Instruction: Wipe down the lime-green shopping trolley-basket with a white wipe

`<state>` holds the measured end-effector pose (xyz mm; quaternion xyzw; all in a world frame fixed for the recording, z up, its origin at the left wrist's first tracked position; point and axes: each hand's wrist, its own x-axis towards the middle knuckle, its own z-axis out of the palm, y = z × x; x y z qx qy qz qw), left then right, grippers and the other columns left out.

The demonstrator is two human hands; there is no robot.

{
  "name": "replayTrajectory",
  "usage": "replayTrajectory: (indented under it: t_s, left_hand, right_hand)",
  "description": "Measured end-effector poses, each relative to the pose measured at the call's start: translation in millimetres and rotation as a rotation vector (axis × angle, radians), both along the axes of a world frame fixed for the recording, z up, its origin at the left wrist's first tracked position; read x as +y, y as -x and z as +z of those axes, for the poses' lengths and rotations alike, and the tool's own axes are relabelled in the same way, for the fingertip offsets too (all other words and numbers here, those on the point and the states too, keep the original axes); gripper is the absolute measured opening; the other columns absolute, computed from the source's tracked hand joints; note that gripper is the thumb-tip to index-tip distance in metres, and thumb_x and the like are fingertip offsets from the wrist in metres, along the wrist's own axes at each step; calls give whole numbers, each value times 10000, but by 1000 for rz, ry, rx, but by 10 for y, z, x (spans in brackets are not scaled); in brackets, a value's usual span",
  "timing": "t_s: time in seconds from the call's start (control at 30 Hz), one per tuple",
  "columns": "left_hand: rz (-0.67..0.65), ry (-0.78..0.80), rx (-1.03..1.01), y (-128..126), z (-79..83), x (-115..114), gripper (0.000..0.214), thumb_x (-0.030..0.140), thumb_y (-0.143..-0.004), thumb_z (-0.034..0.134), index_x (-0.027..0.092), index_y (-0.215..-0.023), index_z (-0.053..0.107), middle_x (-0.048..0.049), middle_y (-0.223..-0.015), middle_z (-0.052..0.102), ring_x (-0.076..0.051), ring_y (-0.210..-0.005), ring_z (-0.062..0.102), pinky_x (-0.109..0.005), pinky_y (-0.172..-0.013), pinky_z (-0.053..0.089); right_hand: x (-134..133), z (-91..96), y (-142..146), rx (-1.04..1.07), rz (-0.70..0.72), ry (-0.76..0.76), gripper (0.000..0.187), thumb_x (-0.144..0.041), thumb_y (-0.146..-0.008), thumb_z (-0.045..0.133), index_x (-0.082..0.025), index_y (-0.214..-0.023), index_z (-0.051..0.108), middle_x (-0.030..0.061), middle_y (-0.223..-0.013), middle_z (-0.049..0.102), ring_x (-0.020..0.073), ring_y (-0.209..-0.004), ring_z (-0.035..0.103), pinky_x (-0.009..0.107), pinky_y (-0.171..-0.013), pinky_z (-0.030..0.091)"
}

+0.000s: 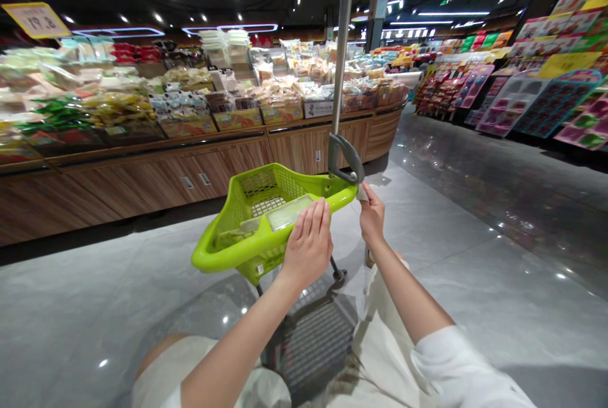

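Note:
A lime green shopping basket (223, 240) on wheels stands tilted in front of me, with a tall grey pull handle (342, 66) rising from its near end. A clear plastic packet (287, 213) lies across the basket's near rim. My left hand (308, 243) rests on that packet, fingers together and curved over its edge. My right hand (371, 215) is closed in a pinch on a small pale slip of something beside the base of the handle. A second clear packet lies inside the basket.
A long wooden display counter (228, 161) piled with packaged foods runs across the left and middle. Racks of colourful packaged goods (536, 91) line the right wall. Glossy grey floor (475, 230) stretches between them. A yellow price sign (35, 18) hangs upper left.

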<state>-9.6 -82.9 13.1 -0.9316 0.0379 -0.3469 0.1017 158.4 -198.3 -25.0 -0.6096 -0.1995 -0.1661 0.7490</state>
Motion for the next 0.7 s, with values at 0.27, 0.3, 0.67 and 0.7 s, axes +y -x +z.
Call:
replayTrajectory:
  t_s: [0.27, 0.3, 0.67, 0.7]
  left_hand:
    - [-55, -13, -42, 41, 7, 137, 624, 249, -963, 414, 57, -1539, 271, -141, -1541, 434, -261, -1417, 419, -393, -1200, 219]
    - [-72, -16, -51, 64, 10, 187, 620, 254, -960, 429, 55, -1531, 290, -144, -1532, 447, -263, -1408, 432, -389, -1196, 221]
    - [-94, 133, -167, 718, -30, 1458, 328, 252, -957, 463, 240, -1274, 542, -69, -1340, 645, -216, -1252, 569, -422, -1117, 349]
    - [-83, 174, -188, 780, -34, 1588, 295, 272, -965, 451, 239, -1239, 555, -73, -1329, 649, -220, -1246, 570, -436, -1114, 354]
  right_hand:
    - [-180, 466, -432, -108, 358, 220, 337, -264, -779, 503, -238, -963, 784, -2, -1085, 760, 247, -1151, 633, 395, -1071, 431]
    - [-178, 488, -389, -144, 362, 242, 326, -267, -788, 504, -248, -955, 783, -5, -1093, 757, 244, -1157, 628, 392, -1070, 430]
    - [456, 477, 707, -608, 272, 529, 355, -220, -913, 373, -256, -1101, 672, 29, -1170, 717, 194, -1163, 621, 400, -1170, 238]
    - [546, 482, 838, -642, 271, 545, 354, -199, -902, 378, -258, -1103, 664, 32, -1174, 712, 194, -1178, 611, 394, -1167, 238]
